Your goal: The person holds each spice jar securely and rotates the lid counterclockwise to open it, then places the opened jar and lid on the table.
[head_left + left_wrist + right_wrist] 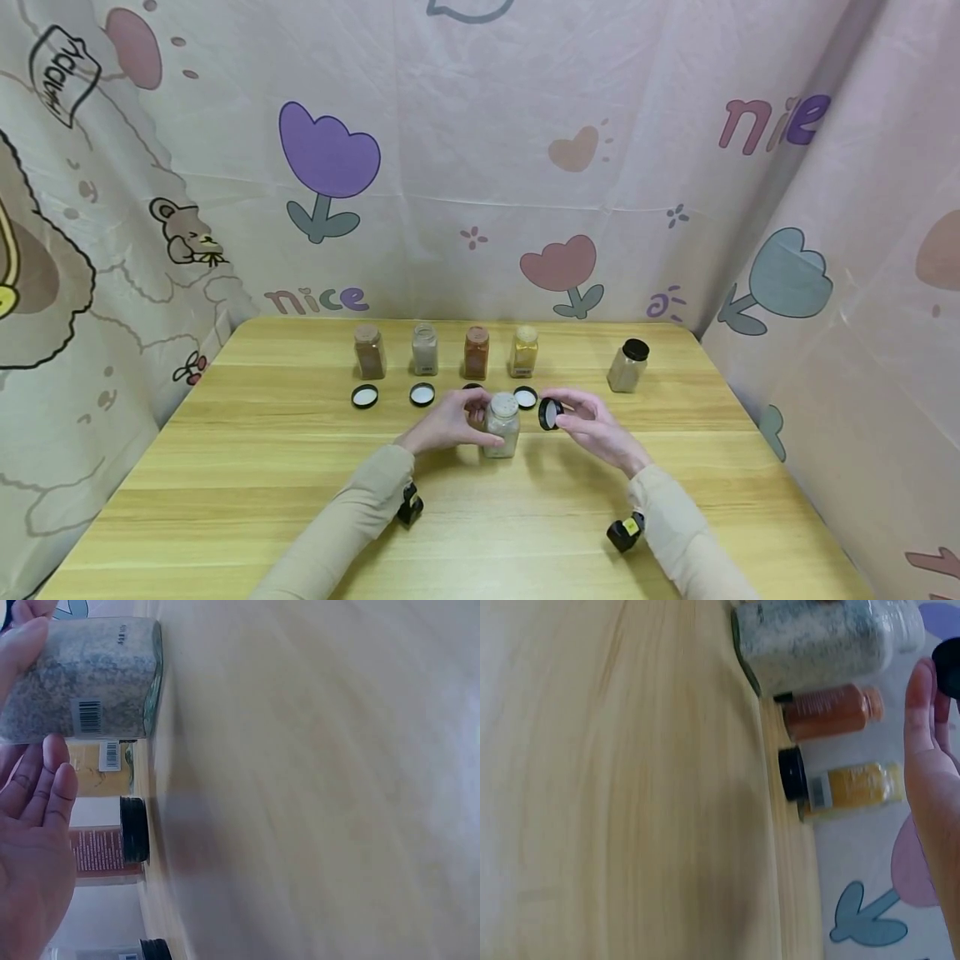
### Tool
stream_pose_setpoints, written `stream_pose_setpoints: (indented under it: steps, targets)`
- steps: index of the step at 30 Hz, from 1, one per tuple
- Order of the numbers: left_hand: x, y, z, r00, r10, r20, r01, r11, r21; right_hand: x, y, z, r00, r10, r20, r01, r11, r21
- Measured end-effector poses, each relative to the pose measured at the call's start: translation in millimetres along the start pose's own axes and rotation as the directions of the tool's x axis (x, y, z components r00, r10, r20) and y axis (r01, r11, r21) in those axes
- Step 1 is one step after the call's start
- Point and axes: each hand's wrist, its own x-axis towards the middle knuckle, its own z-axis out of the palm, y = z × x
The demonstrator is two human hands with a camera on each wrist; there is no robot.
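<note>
My left hand (447, 422) grips a square glass spice jar (505, 427) by its side, thumb in front. The jar stands upright on the table, uncapped, with a pale perforated shaker top. Whitish-grey grains and a barcode label show on it in the left wrist view, where the fingers (54, 776) lie at its side. Just right of the jar my right hand (596, 427) pinches a black screw lid (551, 413) on edge, its white inner face toward the jar. In the right wrist view the same lid (949, 667) is partly cut off by the frame.
Behind stand uncapped jars with brown (370, 354), greyish (425, 352), red-brown (476, 354) and yellow (524, 354) contents. Black lids lie before them, such as the leftmost lid (364, 396). A black-capped jar (628, 367) stands at the right. A printed curtain (450, 167) hangs behind the wooden table (225, 467).
</note>
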Motion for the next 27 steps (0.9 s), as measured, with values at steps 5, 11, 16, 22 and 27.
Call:
stream_pose_setpoints:
  steps: [5,11,16,22,27]
  targets:
    - [3.0,2.7,2.1,1.000,0.003,0.000,-0.003,1.000,0.003,-8.1,-4.7,-14.6,0.998,0.048,0.027,-0.048,0.999,-0.021]
    - [9.7,7.9,8.1,1.000,0.027,0.007,-0.028,0.999,0.028,-20.2,-7.1,-35.0,0.987,0.163,-0.001,-0.162,0.981,-0.106]
    - [17.0,13.8,13.8,0.998,0.062,0.007,-0.063,0.997,0.033,-28.7,-7.9,-45.7,0.973,0.232,0.002,-0.227,0.957,-0.179]
    - [26.5,18.2,23.9,0.994,0.111,-0.008,-0.111,0.993,0.052,-39.0,-8.3,-57.4,0.955,0.296,0.023,-0.289,0.943,-0.164]
    - [36.8,23.7,31.8,0.998,0.065,-0.017,-0.064,0.996,0.060,-43.9,-7.9,-63.3,0.939,0.342,0.023,-0.333,0.927,-0.170]
